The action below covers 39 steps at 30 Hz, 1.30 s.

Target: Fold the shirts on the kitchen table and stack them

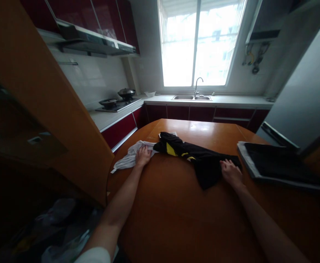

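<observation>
A black garment with yellow patches [203, 152] lies stretched sideways and rumpled across the wooden table [173, 204]. At its left end a crumpled light grey-white cloth [128, 156] meets it; whether the two are one piece I cannot tell. My left hand [143, 156] rests on the pale cloth, fingers extended. On the garment's right end lies my right hand [231, 172], its fingers apart and slightly bent over the black fabric. A dark flap of the garment hangs toward me, just left of my right hand. A small white bit shows behind the garment's upper left part.
A folded black and white stack of cloth [280, 164] sits on the table's right side. Beyond the table run a counter with a sink [192, 98] and a stove with pans [126, 94]. A fridge [305, 84] stands right, an orange-brown wooden panel [66, 109] left.
</observation>
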{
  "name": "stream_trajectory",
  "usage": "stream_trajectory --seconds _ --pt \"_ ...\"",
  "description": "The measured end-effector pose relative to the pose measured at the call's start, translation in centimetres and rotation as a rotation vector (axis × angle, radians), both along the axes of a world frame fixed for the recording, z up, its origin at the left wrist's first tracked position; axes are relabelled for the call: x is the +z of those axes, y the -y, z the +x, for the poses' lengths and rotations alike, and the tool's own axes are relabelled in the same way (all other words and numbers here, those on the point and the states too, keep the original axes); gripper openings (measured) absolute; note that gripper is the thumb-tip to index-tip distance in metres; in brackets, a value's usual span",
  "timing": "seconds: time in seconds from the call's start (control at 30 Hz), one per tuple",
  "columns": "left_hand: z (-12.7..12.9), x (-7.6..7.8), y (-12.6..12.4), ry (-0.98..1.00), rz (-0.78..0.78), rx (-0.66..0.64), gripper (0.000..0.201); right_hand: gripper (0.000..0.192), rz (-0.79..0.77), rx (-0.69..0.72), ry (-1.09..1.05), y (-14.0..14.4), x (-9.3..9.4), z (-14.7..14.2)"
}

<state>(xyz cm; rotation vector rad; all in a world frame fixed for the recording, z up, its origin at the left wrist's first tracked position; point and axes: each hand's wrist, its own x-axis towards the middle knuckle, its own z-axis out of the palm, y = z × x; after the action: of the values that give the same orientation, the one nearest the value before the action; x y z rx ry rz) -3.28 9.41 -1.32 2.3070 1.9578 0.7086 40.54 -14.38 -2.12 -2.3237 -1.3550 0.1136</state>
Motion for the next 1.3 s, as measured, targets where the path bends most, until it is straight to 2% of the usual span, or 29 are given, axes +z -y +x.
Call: stream_trajectory --seconds 0.1,0.17,0.23,0.33,0.4,0.47,0.53,0.57,0.63,0.73,0.97,1.07,1.13,1.2,1.23,1.3 --pt "0.2 0.3 0.2 -0.002 0.041 0.018 0.048 0.057 0.110 -0.136 -0.046 0.5 0.6 1.2" --pt "0.6 0.8 0.3 -0.002 0.084 0.019 0.047 0.053 0.237 -0.143 -0.021 0.5 1.0 1.1" --pt "1.4 1.4 0.1 -0.005 0.119 -0.050 0.048 0.049 0.376 -0.054 0.027 0.3 1.4 0.1" --pt "2.8 2.0 -0.8 -0.014 0.098 -0.244 0.053 0.046 0.479 0.187 0.058 0.2 1.8 -2.7" --pt "3.6 2.1 -1.7 -0.021 0.044 -0.331 0.056 0.046 0.443 0.391 0.084 0.3 1.9 -5.0" --pt "4.1 2.0 -2.6 -0.033 -0.013 -0.365 0.057 0.048 0.329 0.575 0.112 0.5 1.7 -6.9" --pt "4.2 1.9 -3.5 -0.047 -0.063 -0.388 0.052 0.051 0.178 0.667 0.123 0.5 1.3 -8.0" --pt "4.1 1.9 -3.9 -0.055 -0.082 -0.392 0.049 0.051 0.114 0.669 0.123 0.5 1.0 -8.2" --pt "3.9 2.0 -4.8 -0.070 -0.105 -0.381 0.046 0.052 0.034 0.613 0.126 0.1 0.5 -7.9" --pt "3.1 2.2 -6.2 -0.084 -0.112 -0.298 0.045 0.050 0.027 0.460 0.130 -0.5 0.0 -6.4" --pt "1.5 2.2 -8.3 -0.037 -0.009 0.195 0.042 0.046 0.195 0.134 0.057 -1.0 0.3 -3.6" --pt "1.9 2.3 -8.9 -0.004 0.022 0.295 0.043 0.042 0.213 0.046 0.071 -0.9 0.8 -3.5" --pt "2.6 2.4 -9.1 0.006 0.056 0.291 0.038 0.041 0.208 0.023 0.097 -0.7 1.0 -3.6" --pt "3.6 2.5 -8.9 0.000 0.105 0.220 0.034 0.039 0.205 0.017 0.120 -0.6 1.0 -3.6" --pt "4.1 2.5 -8.7 -0.013 0.123 0.145 0.034 0.038 0.204 0.018 0.130 -0.6 1.0 -3.7" --pt "5.1 2.4 -8.5 -0.068 0.115 -0.114 0.035 0.037 0.201 0.028 0.146 -0.5 0.9 -3.7"
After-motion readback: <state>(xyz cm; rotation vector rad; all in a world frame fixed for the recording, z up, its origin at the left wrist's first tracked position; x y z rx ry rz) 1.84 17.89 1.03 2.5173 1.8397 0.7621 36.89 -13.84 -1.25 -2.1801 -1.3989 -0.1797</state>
